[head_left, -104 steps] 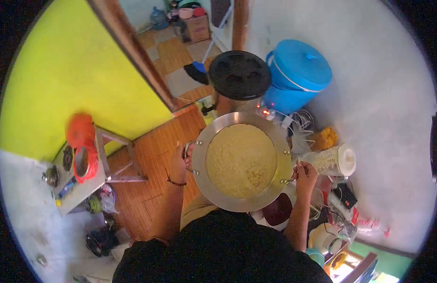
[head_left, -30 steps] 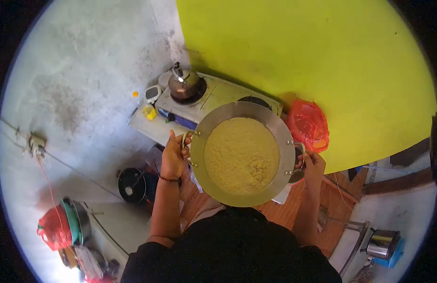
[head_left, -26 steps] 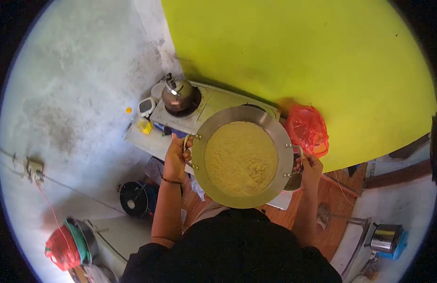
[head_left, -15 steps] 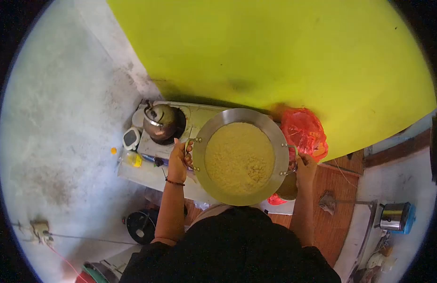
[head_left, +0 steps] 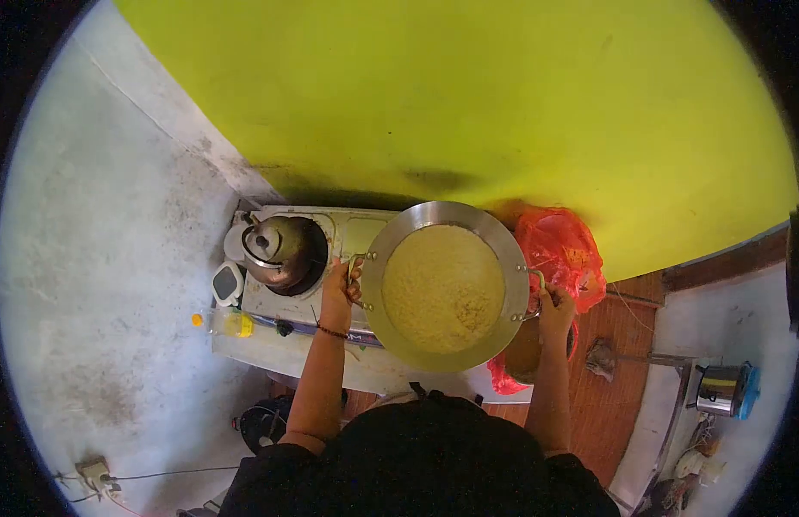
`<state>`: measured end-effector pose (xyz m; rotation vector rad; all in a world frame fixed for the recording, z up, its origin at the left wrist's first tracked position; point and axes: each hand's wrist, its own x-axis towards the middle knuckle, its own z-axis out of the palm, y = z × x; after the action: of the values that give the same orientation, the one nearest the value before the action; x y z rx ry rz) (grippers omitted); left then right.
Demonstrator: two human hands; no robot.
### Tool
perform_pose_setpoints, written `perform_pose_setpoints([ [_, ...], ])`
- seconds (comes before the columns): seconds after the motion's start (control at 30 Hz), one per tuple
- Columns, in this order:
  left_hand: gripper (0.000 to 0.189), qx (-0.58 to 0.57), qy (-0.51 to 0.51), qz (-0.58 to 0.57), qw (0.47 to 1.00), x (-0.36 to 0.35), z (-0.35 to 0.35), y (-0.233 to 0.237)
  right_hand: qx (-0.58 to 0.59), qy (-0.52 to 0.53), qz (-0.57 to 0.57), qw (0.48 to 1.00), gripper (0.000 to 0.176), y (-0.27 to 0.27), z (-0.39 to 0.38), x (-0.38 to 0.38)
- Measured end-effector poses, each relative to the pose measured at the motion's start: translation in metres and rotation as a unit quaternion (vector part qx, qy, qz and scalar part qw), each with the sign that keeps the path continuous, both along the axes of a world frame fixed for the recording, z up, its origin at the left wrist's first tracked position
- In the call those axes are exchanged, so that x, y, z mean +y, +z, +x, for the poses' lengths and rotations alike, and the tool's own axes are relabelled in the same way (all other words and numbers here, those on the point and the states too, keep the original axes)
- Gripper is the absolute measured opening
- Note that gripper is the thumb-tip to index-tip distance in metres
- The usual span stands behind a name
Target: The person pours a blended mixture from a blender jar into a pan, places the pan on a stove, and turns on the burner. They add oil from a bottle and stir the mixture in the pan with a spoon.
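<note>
A wide metal wok [head_left: 379, 302] with two riveted loop handles is held level above the counter and stove. Pale yellow, crumbly or frothy-looking food [head_left: 438, 280] covers its bottom, with a lumpier patch at the lower right. My left hand [head_left: 337, 297] is closed around the left handle, a dark beaded bracelet at its wrist. At the opposite side, my right hand [head_left: 556, 312] grips the right handle. Beneath the wok is the stove [head_left: 358, 231], partly hidden. A red plastic bag [head_left: 559, 250] lies just beyond my right hand, and a brownish round container [head_left: 527, 349] shows partly below the wok.
A sooty kettle [head_left: 283, 254] sits on the left burner. Left of it are a white square-faced device [head_left: 228, 284] and a yellow-capped bottle [head_left: 231, 323] on its side. The yellow-green wall [head_left: 468, 103] rises behind. A metal pot [head_left: 720, 392] stands at far right.
The view has shifted, so the kettle and stove appear lower and further left. The wok stays in both hands; more of the bottle and of the container under the wok shows.
</note>
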<state>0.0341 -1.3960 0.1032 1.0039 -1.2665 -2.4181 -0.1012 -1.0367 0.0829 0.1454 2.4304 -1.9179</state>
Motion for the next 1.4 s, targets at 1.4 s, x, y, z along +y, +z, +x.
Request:
perform_pose_setpoints([
  [1.4, 0.04, -0.033, 0.014, -0.095, 0.995, -0.017, -0.058, -0.063, -0.022, 0.003, -0.044, 0.999, 0.01, -0.069, -0.047, -0.013],
])
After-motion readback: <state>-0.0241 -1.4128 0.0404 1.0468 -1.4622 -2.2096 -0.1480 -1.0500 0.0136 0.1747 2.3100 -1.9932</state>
